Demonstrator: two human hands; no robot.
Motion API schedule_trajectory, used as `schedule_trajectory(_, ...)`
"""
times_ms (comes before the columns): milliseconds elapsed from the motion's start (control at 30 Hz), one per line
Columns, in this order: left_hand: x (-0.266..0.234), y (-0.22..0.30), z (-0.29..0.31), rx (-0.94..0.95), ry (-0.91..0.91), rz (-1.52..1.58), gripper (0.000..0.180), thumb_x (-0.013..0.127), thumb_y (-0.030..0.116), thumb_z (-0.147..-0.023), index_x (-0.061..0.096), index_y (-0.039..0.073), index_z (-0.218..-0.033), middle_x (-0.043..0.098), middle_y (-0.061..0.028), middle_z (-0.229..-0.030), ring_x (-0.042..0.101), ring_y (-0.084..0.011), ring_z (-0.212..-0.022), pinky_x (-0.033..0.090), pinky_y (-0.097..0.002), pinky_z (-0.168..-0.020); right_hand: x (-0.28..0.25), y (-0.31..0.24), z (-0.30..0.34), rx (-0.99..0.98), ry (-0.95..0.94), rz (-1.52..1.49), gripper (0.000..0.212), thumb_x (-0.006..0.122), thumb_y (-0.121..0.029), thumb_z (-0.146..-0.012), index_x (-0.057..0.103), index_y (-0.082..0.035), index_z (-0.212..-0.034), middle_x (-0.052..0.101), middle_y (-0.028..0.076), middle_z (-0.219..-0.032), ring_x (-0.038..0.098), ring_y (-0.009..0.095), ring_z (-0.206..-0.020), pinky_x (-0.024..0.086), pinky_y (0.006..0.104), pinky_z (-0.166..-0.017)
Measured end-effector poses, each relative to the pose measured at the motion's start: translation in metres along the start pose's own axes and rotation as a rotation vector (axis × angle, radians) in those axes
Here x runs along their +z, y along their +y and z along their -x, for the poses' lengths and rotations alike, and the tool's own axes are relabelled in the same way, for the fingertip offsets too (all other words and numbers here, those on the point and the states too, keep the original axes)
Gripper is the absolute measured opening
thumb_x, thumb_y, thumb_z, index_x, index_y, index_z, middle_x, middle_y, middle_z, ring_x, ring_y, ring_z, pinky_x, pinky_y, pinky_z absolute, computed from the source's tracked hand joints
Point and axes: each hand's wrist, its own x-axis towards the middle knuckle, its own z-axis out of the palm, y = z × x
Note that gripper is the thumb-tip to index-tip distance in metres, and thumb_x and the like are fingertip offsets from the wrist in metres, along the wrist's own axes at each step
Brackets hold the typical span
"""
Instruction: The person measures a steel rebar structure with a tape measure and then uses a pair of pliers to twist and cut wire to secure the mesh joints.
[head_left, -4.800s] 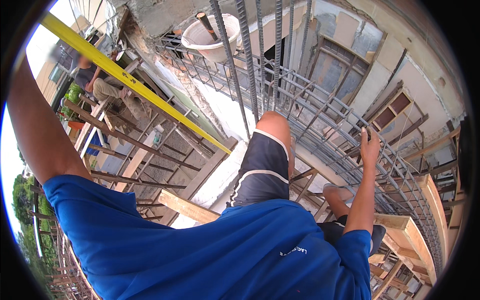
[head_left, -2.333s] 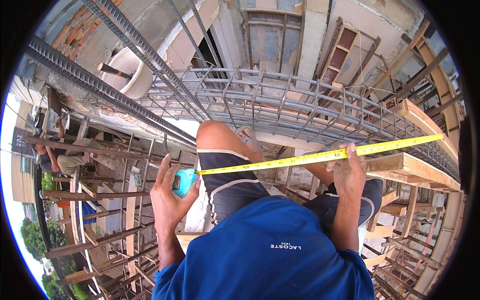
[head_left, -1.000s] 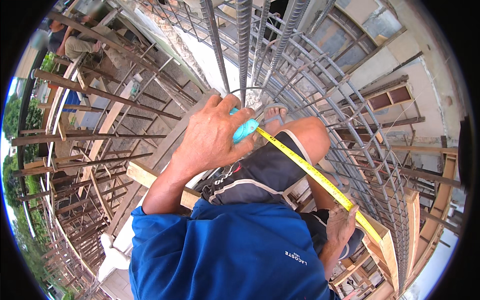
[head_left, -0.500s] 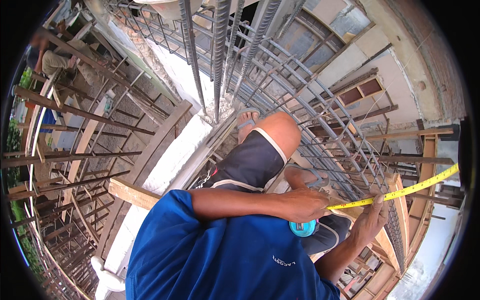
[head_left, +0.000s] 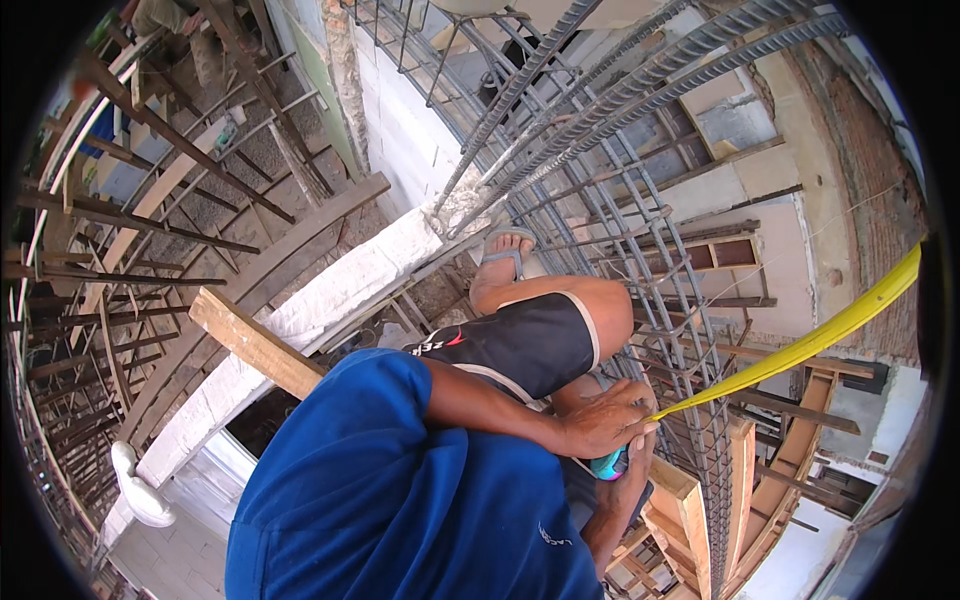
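Note:
Close together over my lap, both hands are at a tape measure with a turquoise case (head_left: 607,466). My left hand (head_left: 600,420) is closed over the case, its fingers curled where the blade comes out. From below, my right hand (head_left: 632,468) closes around the case's other side, its fingertips by the blade's mouth. Between them the hands hide most of the case. The yellow tape blade (head_left: 790,355) runs out of it, slightly twisted, up to the right rim of the view, where its end is out of sight.
A steel rebar cage (head_left: 665,290) runs beside my legs, and thick upright bars (head_left: 590,130) rise ahead. A white-coated beam (head_left: 350,275) passes on my left with a wooden board (head_left: 255,340) across it. Timber scaffolding (head_left: 130,230) fills the left; wooden formwork (head_left: 685,520) stands at the lower right.
My right hand has slid along the blade toward the case and joined my left hand. The blade now rises more steeply and looks twisted. My view has turned.

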Motion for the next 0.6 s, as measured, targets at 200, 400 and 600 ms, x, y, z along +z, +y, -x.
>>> schedule_trajectory(200, -0.012, 0.002, -0.033, 0.099, 0.277, -0.249, 0.039, 0.056, 0.034, -0.101, 0.070, -0.002, -0.107, 0.055, -0.0192, -0.129, 0.052, -0.0350, -0.122, 0.042, -0.0421, -0.102, -0.052, -0.003, 0.003, 0.260, 0.053, 0.200, 0.041, 0.056, -0.022, -0.098, 0.054, 0.001, -0.132, 0.066, 0.009, -0.102, 0.065, 0.014, -0.077, 0.056, 0.0284, -0.068)
schedule_trajectory(400, -0.031, -0.016, -0.084, -0.384, 0.261, 0.258, 0.045, 0.059, 0.039, -0.101, 0.066, -0.005, -0.095, 0.063, -0.0133, -0.075, 0.063, -0.0219, -0.070, 0.052, -0.0391, -0.067, -0.110, -0.002, 0.005, 0.374, 0.262, 0.392, 0.019, 0.060, -0.023, -0.098, 0.064, -0.005, -0.098, 0.056, -0.002, -0.068, 0.054, 0.008, -0.057, 0.040, 0.0227, -0.046)
schedule_trajectory(600, -0.052, -0.011, -0.122, -0.438, 0.399, 0.649, 0.042, 0.056, 0.034, -0.104, 0.063, -0.006, -0.099, 0.064, -0.0093, -0.079, 0.064, -0.0149, -0.070, 0.055, -0.0318, -0.058, -0.152, -0.048, -0.003, 0.030, 0.417, 0.838, 0.028, 0.065, -0.023, -0.097, 0.058, -0.010, -0.074, 0.047, -0.007, -0.065, 0.038, 0.004, -0.055, 0.028, 0.0245, -0.050)
